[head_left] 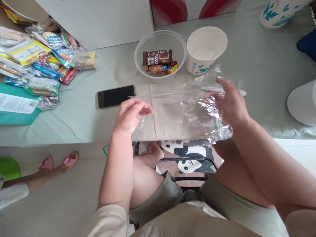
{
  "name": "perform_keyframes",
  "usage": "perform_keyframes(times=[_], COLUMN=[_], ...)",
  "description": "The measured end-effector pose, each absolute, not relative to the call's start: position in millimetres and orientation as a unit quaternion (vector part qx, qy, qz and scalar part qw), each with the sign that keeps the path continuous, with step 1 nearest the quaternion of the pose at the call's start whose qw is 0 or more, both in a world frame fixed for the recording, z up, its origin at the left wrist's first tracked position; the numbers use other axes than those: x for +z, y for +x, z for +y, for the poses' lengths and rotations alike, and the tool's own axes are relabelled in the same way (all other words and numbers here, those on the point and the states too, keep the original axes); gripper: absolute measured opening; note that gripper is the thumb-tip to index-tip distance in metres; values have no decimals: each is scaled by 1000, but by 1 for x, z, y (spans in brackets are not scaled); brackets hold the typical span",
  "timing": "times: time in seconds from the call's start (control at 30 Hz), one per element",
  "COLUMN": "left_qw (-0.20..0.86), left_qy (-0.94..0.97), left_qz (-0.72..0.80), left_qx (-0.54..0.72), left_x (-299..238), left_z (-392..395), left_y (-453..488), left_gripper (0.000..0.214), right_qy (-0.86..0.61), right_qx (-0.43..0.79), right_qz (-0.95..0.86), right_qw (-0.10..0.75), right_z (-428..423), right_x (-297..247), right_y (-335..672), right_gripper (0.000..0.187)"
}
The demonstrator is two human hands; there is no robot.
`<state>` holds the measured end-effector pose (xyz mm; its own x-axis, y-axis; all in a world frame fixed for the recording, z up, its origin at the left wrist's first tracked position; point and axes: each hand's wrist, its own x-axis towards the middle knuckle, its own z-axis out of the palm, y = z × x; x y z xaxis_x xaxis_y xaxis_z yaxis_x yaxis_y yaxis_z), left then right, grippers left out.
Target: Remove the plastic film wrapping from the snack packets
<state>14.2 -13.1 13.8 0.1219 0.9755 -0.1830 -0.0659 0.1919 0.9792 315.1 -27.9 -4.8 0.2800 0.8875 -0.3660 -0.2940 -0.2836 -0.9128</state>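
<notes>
A crumpled clear plastic bag lies along the front of the cloth-covered surface, between my hands. My right hand is over its right side with fingers spread, touching the film. A thin white stick-like item lies partly behind those fingers. At the bag's left end is my left hand, its fingers loosely bent and nothing visible in them. Just beyond that hand lies a dark phone. Behind the bag, a clear round tub holds a brown cocoa snack packet and an orange-yellow packet.
Beside the tub stands a white paper cup. Many wrapped snacks spill out at left, near a teal package. Boxes back the surface. At right are a white round object and another cup. Someone's sandalled feet show below left.
</notes>
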Motion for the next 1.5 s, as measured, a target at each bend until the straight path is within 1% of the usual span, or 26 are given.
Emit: perform_keyframes(times=[0.07, 0.1, 0.13, 0.17, 0.2, 0.23, 0.27, 0.37, 0.4, 0.43, 0.47, 0.57, 0.67, 0.77, 0.83, 0.9, 1.0, 1.07, 1.1, 1.2, 1.33, 1.4, 1.5], left_qw=[552, 538, 529, 525, 523, 522, 523, 523, 521, 516, 507, 463, 351, 207, 172, 177, 177, 195, 216, 317, 478, 542, 602], left_qy=[447, 444, 442, 439, 437, 435, 433, 427, 426, 426, 430, 480, 567, 619, 647, 677, 693, 687, 681, 634, 521, 464, 369], left_qz=[497, 498, 499, 498, 497, 494, 490, 497, 505, 512, 513, 482, 478, 514, 517, 482, 433, 423, 413, 378, 402, 419, 475], left_qx=[499, 515, 526, 532, 538, 543, 547, 545, 540, 539, 544, 569, 571, 556, 533, 527, 549, 558, 564, 595, 581, 562, 525], left_x=[13, 12, 12, 12, 13, 14, 15, 19, 20, 20, 19, 11, 3, 6, 14, 23, 34, 41, 45, 60, 69, 62, 43], left_z=[-11, -10, -9, -9, -9, -9, -9, -10, -11, -10, -10, -7, -7, -14, -20, -26, -31, -34, -36, -42, -40, -31, -16], left_y=[15, 15, 14, 14, 13, 13, 12, 12, 12, 12, 12, 8, 2, -1, -1, 0, 1, 3, 4, 11, 15, 12, 9], left_gripper=[35, 35, 35, 35, 36, 37, 39, 41, 41, 41, 41, 35, 25, 22, 17, 14, 23, 25, 22, 12, 32, 36, 29], right_qy=[-561, -552, -545, -540, -537, -536, -537, -548, -555, -562, -568, -561, -516, -491, -493, -496, -492, -483, -480, -474, -475, -500, -531], right_qx=[591, 600, 598, 587, 570, 552, 536, 503, 496, 491, 489, 500, 529, 561, 575, 586, 592, 584, 575, 542, 529, 521, 511], right_qz=[-274, -292, -313, -335, -353, -366, -374, -375, -370, -363, -354, -334, -352, -396, -415, -429, -442, -450, -457, -473, -479, -475, -434], right_qw=[511, 501, 498, 503, 512, 523, 533, 552, 556, 558, 559, 569, 575, 537, 504, 476, 461, 472, 481, 507, 515, 503, 518], right_z=[-37, -41, -45, -48, -50, -51, -51, -48, -46, -45, -44, -43, -45, -47, -49, -50, -50, -51, -51, -53, -56, -55, -50], right_x=[-4, -3, -1, 0, 2, 4, 6, 11, 12, 12, 12, 11, 9, 7, 6, 5, 5, 6, 7, 11, 12, 10, 7], right_y=[316, 316, 316, 315, 315, 314, 314, 312, 311, 311, 311, 311, 311, 310, 310, 310, 312, 314, 315, 317, 315, 315, 315], right_gripper=[77, 87, 93, 96, 93, 86, 74, 26, 14, 7, 4, 4, 17, 31, 33, 27, 17, 24, 29, 43, 58, 58, 49])
